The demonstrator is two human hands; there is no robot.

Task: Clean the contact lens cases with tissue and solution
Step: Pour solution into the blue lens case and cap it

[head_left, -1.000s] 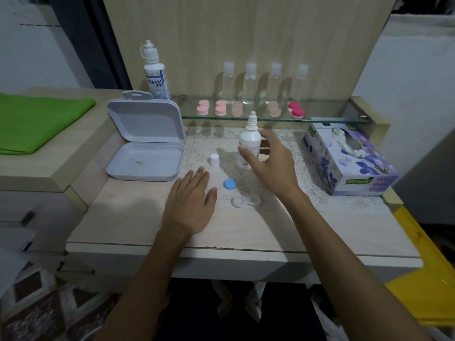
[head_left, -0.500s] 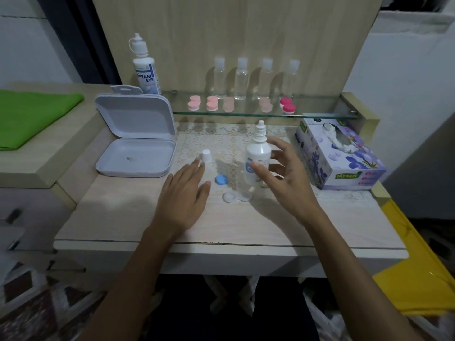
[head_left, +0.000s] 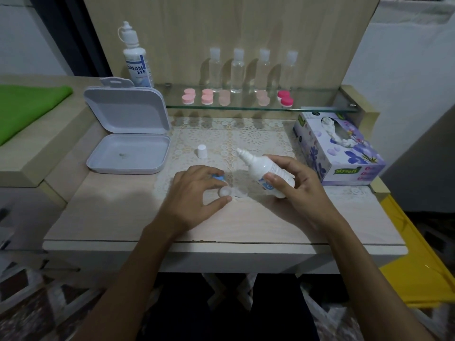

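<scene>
Head cam, R hand (head_left: pixel 298 190) grips tilted bottle (head_left: pixel 264 172), L hand (head_left: pixel 194 195) pinching case (head_left: pixel 225 191)

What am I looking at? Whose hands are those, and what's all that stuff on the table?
A person wears a camera on their head, so you look down at their own two hands. The right hand holds a small white bottle, tipped over with its cap off. The left hand pinches a little white lens case on the table. Nearby lie an open grey box and a tissue box. More bottles and pink cases sit on the glass shelf.
</scene>
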